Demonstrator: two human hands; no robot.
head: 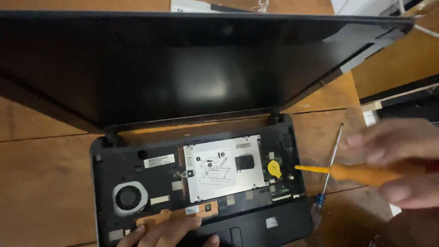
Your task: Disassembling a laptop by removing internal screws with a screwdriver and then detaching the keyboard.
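An opened black laptop [137,164] lies on a wooden table with its keyboard removed, showing a silver drive cover [224,167], a round fan [129,197] and a yellow coin-cell battery [274,168]. My left hand [169,231] presses flat on the laptop's front edge beside an orange flex strip. My right hand [402,160], blurred, grips an orange pry tool [347,172] whose thin tip points left and reaches the laptop's right edge near the battery. The dark screen [183,68] stands tilted back.
A thin screwdriver with a blue-tipped handle [328,167] lies on the wooden table [41,183] just right of the laptop. White and dark objects sit at the far right edge. Papers show at the top behind the screen.
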